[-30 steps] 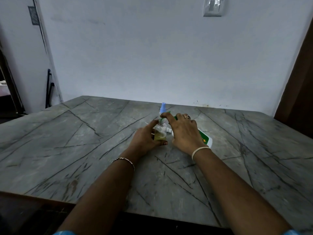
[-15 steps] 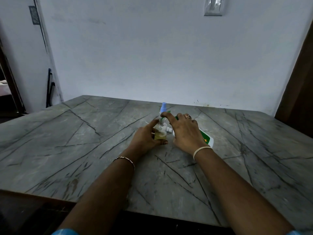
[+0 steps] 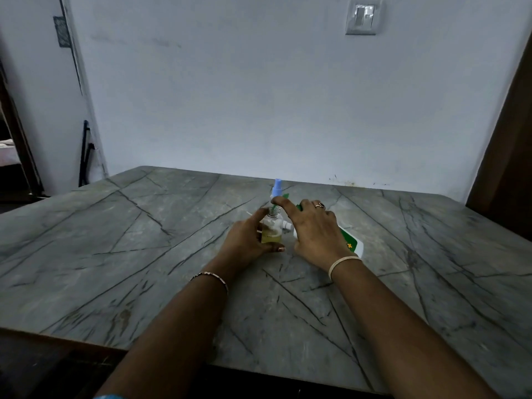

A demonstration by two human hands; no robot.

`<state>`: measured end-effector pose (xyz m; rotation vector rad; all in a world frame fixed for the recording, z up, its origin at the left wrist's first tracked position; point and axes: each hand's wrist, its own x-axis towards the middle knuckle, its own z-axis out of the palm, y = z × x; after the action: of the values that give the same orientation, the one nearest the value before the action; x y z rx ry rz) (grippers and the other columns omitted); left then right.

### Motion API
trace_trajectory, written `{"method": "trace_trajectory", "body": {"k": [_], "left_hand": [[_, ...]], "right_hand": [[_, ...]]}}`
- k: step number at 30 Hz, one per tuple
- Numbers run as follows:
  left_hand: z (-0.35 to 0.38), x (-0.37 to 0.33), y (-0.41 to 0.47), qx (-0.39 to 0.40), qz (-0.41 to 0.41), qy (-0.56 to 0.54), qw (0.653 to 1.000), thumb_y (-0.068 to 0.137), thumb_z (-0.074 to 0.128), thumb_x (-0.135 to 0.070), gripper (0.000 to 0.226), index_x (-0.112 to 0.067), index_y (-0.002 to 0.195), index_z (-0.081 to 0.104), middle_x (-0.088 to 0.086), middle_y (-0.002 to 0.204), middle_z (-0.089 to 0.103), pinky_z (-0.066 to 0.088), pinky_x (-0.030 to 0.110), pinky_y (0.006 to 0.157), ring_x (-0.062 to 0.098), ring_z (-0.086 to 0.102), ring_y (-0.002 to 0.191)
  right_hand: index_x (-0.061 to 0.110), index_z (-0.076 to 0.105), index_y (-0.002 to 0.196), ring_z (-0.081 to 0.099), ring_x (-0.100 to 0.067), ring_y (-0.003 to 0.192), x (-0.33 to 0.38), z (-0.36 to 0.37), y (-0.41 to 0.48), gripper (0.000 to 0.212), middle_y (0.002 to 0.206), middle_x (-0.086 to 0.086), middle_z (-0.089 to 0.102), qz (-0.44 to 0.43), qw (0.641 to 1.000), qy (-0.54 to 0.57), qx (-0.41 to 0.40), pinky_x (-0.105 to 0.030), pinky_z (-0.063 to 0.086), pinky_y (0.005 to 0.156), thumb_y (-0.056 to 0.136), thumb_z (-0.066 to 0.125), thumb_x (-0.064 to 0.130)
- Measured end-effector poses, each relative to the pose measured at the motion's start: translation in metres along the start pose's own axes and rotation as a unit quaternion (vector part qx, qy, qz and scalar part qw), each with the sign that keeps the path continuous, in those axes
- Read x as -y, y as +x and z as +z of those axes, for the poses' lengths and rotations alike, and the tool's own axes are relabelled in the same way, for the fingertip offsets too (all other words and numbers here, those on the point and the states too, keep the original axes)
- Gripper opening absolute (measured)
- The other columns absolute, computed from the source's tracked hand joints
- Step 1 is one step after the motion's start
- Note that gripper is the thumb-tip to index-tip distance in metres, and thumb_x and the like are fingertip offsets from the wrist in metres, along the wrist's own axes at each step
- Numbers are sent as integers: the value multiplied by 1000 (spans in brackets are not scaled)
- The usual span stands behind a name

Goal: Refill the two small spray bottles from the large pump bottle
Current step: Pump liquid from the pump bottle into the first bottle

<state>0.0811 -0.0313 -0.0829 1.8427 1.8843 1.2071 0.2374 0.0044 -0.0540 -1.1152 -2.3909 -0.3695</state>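
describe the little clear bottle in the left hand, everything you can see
The small clear bottle looks like plastic, stands upright on the grey table and holds yellowish liquid in its lower part. Its neck is ribbed. The left hand grips its side; the right hand has its index fingertip at its top.

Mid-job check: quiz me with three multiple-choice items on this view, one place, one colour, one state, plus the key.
1. Where does the blue-capped spray bottle stand?
A. lying near the camera
B. just behind the clear small bottle
C. on the floor

2. What colour is the liquid in the clear small bottle?
A. red
B. blue
C. yellowish

3. What is the left hand doing?
A. gripping the clear small bottle
B. lying flat, holding nothing
C. pointing upward

Key: B, its cap rises beyond that bottle's neck; C, seen through the clear wall; A, thumb and fingers curl round it.
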Motion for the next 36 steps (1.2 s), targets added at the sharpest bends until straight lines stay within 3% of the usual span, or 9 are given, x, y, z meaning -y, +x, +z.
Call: {"method": "trace_trajectory", "body": {"k": [6,11,15,24,32,36], "left_hand": [[0,2,1,-4,-3,0,1000,64,85,-31,98,-28,145,30,8,123,61,53,36,91,19,64,99],[0,2,2,-4,-1,-4,1000,63,85,-32,97,-28,144,31,7,123,62,53,37,92,18,64,100],[-1,1,0,-3,6,-2,1000,65,85,-30,95,-27,144,32,7,122,62,52,36,92,18,64,99],[-3,0,0,0,9,10,1000,67,83,-29,94,-27,145,31,7,122,62,52,31,90,17,64,97],[-1,0,0,-4,8,7,1000,65,84,-32,94,-26,144,32,7,123,62,52,31,91,17,64,99],[-2,0,0,-3,9,16,1000,66,84,-32,94,-26,144,32,6,122,62,51,28,88,17,64,98]], "right_hand": [[35,21,145,46,-31,118,6,1,4,81,121,-10,50,7,1000,16,-13,-47,41,95,80,65,15],[39,16,147,47,-30,117,3,0,2,86,119,-10,51,3,1000,-3,-12,-45,42,94,81,66,14],[42,12,148,47,-30,114,1,0,-1,90,116,-9,51,0,1000,-15,-13,-45,42,92,81,64,12],[35,21,145,47,-30,117,7,2,4,82,120,-9,50,11,1000,-2,-16,-47,42,96,80,66,15],[45,8,148,46,-29,116,-1,1,-2,92,117,-9,50,-1,1000,-17,-14,-44,42,94,83,63,10],[42,12,147,46,-30,116,0,1,0,88,118,-9,50,2,1000,-17,-11,-44,42,94,82,63,12]]}}
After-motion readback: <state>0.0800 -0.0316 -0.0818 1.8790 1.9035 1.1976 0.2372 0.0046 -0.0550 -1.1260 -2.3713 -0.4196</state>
